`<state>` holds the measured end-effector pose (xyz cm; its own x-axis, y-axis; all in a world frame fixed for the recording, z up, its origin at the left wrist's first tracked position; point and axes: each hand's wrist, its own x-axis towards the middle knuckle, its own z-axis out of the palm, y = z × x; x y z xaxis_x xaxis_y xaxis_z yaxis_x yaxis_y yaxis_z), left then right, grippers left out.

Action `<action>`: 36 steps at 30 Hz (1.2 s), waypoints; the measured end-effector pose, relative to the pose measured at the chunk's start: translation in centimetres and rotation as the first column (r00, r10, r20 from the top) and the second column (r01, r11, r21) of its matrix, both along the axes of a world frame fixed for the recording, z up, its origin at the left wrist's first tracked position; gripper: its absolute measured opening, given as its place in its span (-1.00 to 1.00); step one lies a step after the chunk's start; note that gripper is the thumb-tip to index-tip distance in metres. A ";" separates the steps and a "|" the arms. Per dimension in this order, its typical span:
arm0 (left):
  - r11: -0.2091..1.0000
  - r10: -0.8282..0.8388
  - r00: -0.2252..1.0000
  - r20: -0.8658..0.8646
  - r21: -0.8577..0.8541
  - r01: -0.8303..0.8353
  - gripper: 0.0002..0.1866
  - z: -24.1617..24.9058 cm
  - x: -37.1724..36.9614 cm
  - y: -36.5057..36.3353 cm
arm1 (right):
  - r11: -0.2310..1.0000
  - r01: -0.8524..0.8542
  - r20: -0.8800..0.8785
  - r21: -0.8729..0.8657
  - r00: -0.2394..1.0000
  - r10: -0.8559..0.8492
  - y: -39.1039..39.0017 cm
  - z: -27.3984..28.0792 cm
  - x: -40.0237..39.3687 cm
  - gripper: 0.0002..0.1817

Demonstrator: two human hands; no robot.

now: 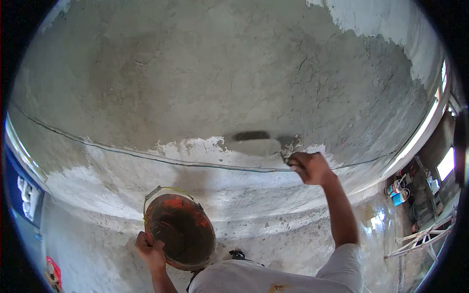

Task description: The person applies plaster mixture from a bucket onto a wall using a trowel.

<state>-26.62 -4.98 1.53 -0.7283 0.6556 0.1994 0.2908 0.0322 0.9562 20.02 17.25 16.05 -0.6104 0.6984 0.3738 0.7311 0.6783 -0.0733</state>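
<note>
My left hand (pixel 150 251) is closed on the rim of a mortar-stained bucket (pixel 181 229), which is tilted so that its dark inside shows; its wire handle rests up over the far side. Out at the wall, my right hand (pixel 309 167) is wrapped round the handle of a trowel (pixel 259 145), whose blade lies near the wet grey plaster. The plaster (pixel 195 83) covers the upper wall and ends in a ragged edge above a paler band (pixel 190 149). A thin cord (pixel 215 166) runs across the wall just below my trowel.
At the right stand small buckets (pixel 398 193), a metal frame (pixel 422 239) and a bright window (pixel 445 164). A wet patch (pixel 373 219) shines on the floor. A blue panel with white items (pixel 29 198) is at the left, above a red object (pixel 53 271).
</note>
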 end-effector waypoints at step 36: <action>0.964 -0.251 0.961 -0.118 0.062 0.259 -0.65 -4.0 -5.0 0.3 | 0.834 0.181 0.204 -0.521 0.975 -0.084 -19.3 -24.0 -20.1 -0.60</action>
